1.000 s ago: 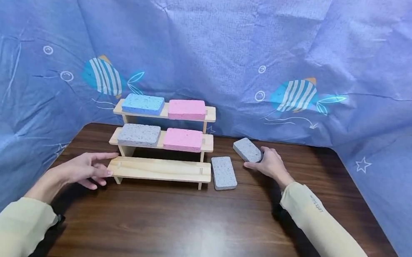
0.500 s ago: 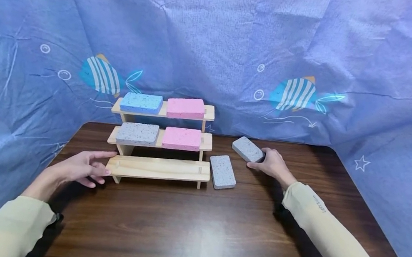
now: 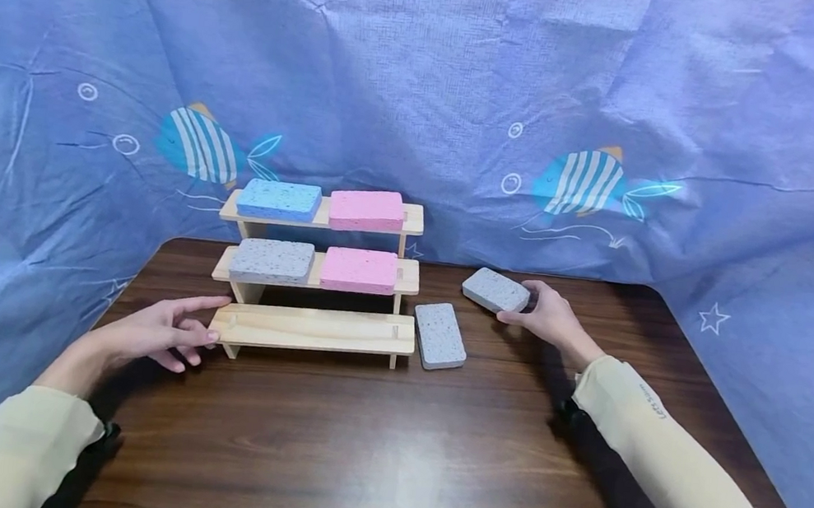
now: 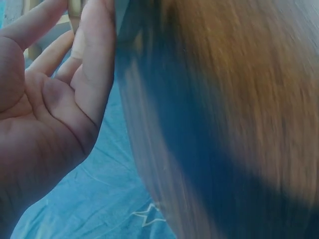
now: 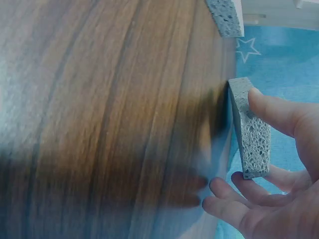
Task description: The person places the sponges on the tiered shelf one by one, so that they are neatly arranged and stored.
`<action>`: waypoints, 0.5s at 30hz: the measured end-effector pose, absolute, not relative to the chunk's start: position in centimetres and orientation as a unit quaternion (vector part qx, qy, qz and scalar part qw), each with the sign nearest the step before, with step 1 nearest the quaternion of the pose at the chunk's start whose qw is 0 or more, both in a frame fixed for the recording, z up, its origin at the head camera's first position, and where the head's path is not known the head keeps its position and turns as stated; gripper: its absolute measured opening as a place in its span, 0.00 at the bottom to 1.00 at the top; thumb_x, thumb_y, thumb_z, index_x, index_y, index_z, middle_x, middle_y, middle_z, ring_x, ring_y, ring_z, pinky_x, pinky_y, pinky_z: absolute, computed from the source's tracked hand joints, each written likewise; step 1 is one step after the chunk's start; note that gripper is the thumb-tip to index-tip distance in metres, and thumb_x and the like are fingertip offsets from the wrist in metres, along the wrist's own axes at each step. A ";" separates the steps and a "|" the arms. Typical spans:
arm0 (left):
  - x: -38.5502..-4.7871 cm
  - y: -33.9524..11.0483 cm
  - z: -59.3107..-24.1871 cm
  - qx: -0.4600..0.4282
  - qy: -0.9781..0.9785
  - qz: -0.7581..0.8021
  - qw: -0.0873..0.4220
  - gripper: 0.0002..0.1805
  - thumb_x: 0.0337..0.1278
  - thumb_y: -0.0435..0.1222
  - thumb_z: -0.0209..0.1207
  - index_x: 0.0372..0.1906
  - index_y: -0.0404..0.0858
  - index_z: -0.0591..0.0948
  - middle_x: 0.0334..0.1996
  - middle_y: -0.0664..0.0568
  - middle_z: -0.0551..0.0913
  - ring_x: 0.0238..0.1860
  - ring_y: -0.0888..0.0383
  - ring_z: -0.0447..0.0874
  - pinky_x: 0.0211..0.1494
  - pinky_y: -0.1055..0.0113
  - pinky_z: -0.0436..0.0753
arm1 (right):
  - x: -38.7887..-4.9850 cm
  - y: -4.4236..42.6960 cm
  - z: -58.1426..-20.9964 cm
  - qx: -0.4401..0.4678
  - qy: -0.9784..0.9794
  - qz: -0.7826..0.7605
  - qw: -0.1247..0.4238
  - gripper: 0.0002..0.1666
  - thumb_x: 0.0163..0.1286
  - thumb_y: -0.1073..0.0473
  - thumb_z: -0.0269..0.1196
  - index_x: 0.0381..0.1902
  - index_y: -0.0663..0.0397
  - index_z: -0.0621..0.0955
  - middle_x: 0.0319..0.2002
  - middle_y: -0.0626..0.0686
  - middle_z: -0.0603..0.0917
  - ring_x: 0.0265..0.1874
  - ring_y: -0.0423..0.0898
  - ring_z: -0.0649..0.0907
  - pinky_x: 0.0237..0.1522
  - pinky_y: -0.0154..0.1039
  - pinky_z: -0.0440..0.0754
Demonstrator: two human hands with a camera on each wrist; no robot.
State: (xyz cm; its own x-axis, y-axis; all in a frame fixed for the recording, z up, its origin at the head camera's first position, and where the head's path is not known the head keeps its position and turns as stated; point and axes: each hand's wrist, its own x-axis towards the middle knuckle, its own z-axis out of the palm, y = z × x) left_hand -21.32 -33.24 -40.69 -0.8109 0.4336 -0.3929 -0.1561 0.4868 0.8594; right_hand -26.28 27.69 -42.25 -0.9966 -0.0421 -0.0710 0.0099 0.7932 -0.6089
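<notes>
At the table's back right, my right hand point(image 3: 553, 315) pinches a grey speckled sponge point(image 3: 494, 290) by its right end, thumb on one side and fingers on the other. In the right wrist view this sponge point(image 5: 251, 132) is seen edge-on near the table's far edge; whether it touches the table cannot be told. My left hand point(image 3: 145, 332) holds the left end of the lowest shelf of a three-tier wooden rack point(image 3: 313, 329) between its digits. Another grey sponge point(image 3: 440, 336) lies flat just right of the rack.
The top shelf bears a blue sponge point(image 3: 279, 201) and a pink sponge point(image 3: 366, 211). On the middle shelf sit a grey sponge point(image 3: 272, 261) and a second pink sponge point(image 3: 359, 270). A blue fish-print cloth point(image 3: 425, 82) hangs behind the dark wooden table point(image 3: 327, 444).
My right hand has shifted slightly right, and the grey sponge in it has turned and moved a little the same way. My left hand stays at the rack.
</notes>
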 end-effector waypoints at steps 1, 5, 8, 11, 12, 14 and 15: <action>-21.3 -33.2 -40.7 0.083 0.811 0.498 0.296 0.45 0.69 0.39 0.63 0.82 0.40 0.50 0.39 0.39 0.83 0.32 0.51 0.85 0.32 0.54 0.88 | -26.2 27.8 -42.1 -0.012 0.946 -0.320 0.042 0.53 0.60 0.44 0.75 0.73 0.66 0.66 0.63 0.68 0.75 0.58 0.62 0.77 0.58 0.58 0.74; -21.2 -33.1 -40.6 0.076 0.817 0.491 0.293 0.46 0.66 0.39 0.66 0.81 0.41 0.53 0.34 0.41 0.82 0.28 0.55 0.80 0.26 0.58 0.85 | -25.7 28.1 -41.7 -0.023 0.946 -0.320 0.051 0.54 0.62 0.41 0.74 0.74 0.64 0.64 0.64 0.67 0.74 0.59 0.62 0.76 0.57 0.58 0.75; -21.2 -33.0 -40.5 0.078 0.821 0.486 0.289 0.46 0.66 0.39 0.66 0.81 0.41 0.53 0.33 0.42 0.82 0.27 0.56 0.79 0.23 0.60 0.84 | -25.2 28.4 -41.0 -0.027 0.939 -0.340 0.054 0.55 0.62 0.41 0.74 0.75 0.64 0.63 0.63 0.68 0.75 0.57 0.62 0.79 0.53 0.56 0.78; -21.2 -32.8 -40.4 0.073 0.822 0.484 0.290 0.46 0.67 0.39 0.65 0.82 0.42 0.52 0.34 0.42 0.82 0.28 0.55 0.80 0.23 0.59 0.84 | -24.5 28.7 -40.2 -0.029 0.919 -0.388 0.061 0.55 0.62 0.43 0.75 0.75 0.64 0.62 0.62 0.69 0.74 0.50 0.59 0.82 0.48 0.53 0.83; -21.2 -32.7 -40.4 0.070 0.822 0.484 0.292 0.46 0.67 0.38 0.65 0.82 0.42 0.52 0.34 0.42 0.82 0.28 0.55 0.80 0.24 0.59 0.85 | -24.3 28.8 -39.9 -0.027 0.909 -0.411 0.066 0.54 0.62 0.45 0.75 0.76 0.63 0.62 0.62 0.69 0.74 0.48 0.57 0.83 0.47 0.52 0.84; -21.2 -32.6 -40.3 0.067 0.824 0.482 0.290 0.47 0.66 0.39 0.66 0.82 0.42 0.52 0.34 0.42 0.83 0.28 0.55 0.80 0.24 0.59 0.85 | -23.8 29.0 -39.3 -0.023 0.889 -0.451 0.074 0.54 0.62 0.48 0.75 0.76 0.63 0.61 0.63 0.69 0.72 0.45 0.53 0.84 0.47 0.52 0.86; -21.2 -32.5 -40.2 0.065 0.826 0.480 0.289 0.47 0.66 0.39 0.66 0.82 0.42 0.53 0.34 0.42 0.83 0.28 0.55 0.80 0.24 0.59 0.85 | -23.6 29.1 -39.0 -0.021 0.881 -0.467 0.078 0.54 0.62 0.49 0.75 0.77 0.62 0.60 0.63 0.68 0.71 0.45 0.51 0.84 0.47 0.51 0.86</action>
